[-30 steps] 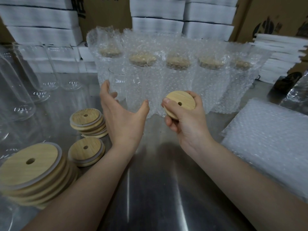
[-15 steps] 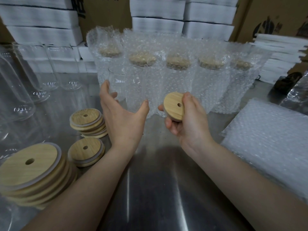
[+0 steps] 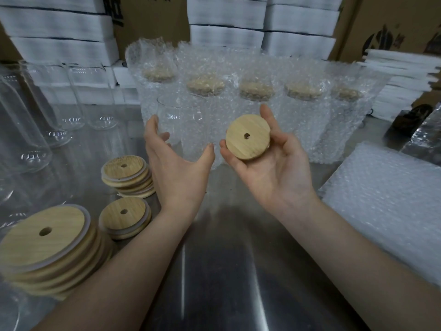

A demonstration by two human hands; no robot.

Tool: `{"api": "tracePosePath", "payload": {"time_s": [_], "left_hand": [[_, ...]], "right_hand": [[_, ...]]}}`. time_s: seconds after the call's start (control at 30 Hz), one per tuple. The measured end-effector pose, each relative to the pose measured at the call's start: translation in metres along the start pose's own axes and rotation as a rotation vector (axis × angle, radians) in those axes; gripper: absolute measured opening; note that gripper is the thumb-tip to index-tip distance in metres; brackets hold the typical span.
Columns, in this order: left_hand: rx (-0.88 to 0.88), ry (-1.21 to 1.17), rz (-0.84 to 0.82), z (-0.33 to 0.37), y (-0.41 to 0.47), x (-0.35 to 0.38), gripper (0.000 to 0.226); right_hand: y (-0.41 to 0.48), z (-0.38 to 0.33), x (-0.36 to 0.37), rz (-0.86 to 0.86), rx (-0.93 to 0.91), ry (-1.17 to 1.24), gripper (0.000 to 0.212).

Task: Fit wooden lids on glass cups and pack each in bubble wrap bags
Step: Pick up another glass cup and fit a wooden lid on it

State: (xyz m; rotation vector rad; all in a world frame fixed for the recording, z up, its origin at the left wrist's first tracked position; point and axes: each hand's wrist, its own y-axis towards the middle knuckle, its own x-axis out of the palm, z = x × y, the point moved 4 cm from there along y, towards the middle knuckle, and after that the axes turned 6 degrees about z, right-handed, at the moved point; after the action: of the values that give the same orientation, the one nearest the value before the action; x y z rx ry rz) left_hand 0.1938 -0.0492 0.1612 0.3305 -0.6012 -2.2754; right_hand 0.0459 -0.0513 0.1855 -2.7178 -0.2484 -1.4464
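Note:
A clear glass cup [image 3: 181, 120] stands upright on the steel table, with no lid on it. My left hand [image 3: 177, 170] holds it low down, thumb on its right side and fingers round its left. My right hand [image 3: 274, 168] is turned palm up just right of the cup and holds a round wooden lid [image 3: 247, 136] with a centre hole, fingers and thumb curled at its edge. Behind stand several lidded cups in bubble wrap bags [image 3: 257, 96].
Stacks of wooden lids [image 3: 127, 175] [image 3: 125, 217] [image 3: 47, 247] lie at the left. Bare glass cups [image 3: 26, 130] stand at far left. A pile of flat bubble wrap bags [image 3: 391, 206] lies at right. White boxes [image 3: 62, 32] and cartons line the back.
My right hand has rolled palm up, so the lid went from edge-on to facing me flat. My left hand and the cup have stayed put.

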Motion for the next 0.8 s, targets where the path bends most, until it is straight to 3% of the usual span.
{"api": "tracePosePath", "payload": {"time_s": [0.13, 0.27, 0.37, 0.67, 0.8], "left_hand": [[0.008, -0.004, -0.001, 0.0, 0.0, 0.0, 0.097], [0.019, -0.007, 0.006, 0.001, 0.001, 0.0, 0.095], [0.017, -0.007, -0.002, 0.001, 0.001, 0.0, 0.097], [0.0, 0.002, -0.007, 0.002, 0.0, -0.001, 0.096], [0.002, 0.0, -0.011, 0.002, 0.0, 0.0, 0.096]], "right_hand": [[-0.001, -0.002, 0.004, -0.03, 0.015, -0.015, 0.052], [0.0, 0.0, 0.002, -0.017, 0.025, -0.12, 0.027], [0.001, 0.002, -0.003, -0.016, -0.008, -0.197, 0.024], [0.001, 0.004, -0.011, 0.085, -0.06, -0.478, 0.06], [0.001, 0.006, -0.012, 0.066, -0.021, -0.389, 0.053]]}}
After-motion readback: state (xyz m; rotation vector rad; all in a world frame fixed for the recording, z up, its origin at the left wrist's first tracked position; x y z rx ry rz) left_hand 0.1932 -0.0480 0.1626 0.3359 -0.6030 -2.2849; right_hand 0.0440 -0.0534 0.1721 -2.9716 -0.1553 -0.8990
